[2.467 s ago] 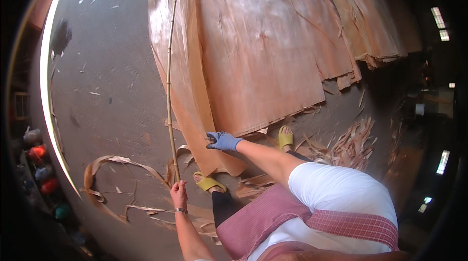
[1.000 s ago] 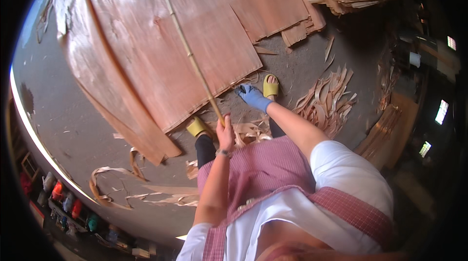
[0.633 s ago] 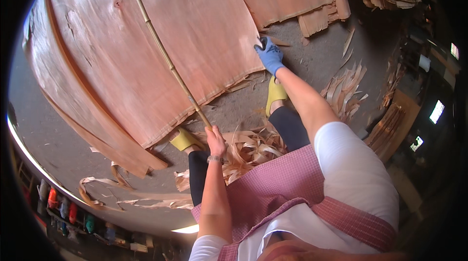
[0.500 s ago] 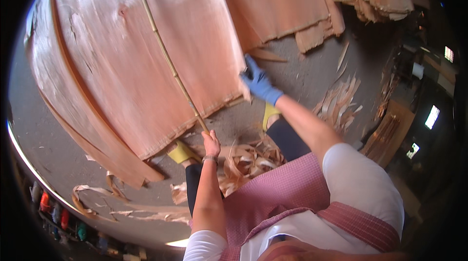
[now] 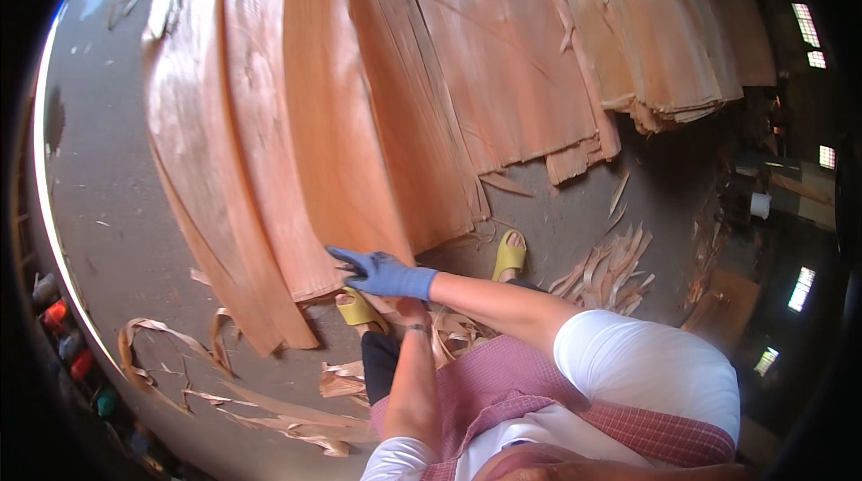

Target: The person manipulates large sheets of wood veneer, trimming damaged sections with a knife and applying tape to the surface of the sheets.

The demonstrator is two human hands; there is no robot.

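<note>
A large, thin pinkish wood veneer sheet (image 5: 350, 140) is folded over lengthwise, its orange underside turned up. My right hand (image 5: 382, 273), in a blue glove with dark fingers, grips the sheet's near corner by my left foot. Just behind the glove is my bare left hand (image 5: 411, 308), with a bracelet at its wrist. Its fingers are mostly hidden by the glove and the sheet, so what they hold does not show. No bamboo stick can be seen now. More veneer (image 5: 256, 122) lies flat under and left of the fold.
Further veneer stacks (image 5: 512, 77) lie to the right, with a thicker pile (image 5: 664, 50) beyond. Torn veneer strips (image 5: 602, 274) litter the floor at right, and curled scraps (image 5: 171, 337) lie at left. My feet wear yellow slippers (image 5: 510, 254) close to the sheets' near edge.
My right hand has carried the sheet's right corner leftward, folding it over. The bamboo stick in my left hand has gone out of sight. My left hand has shifted slightly right and nearer.
</note>
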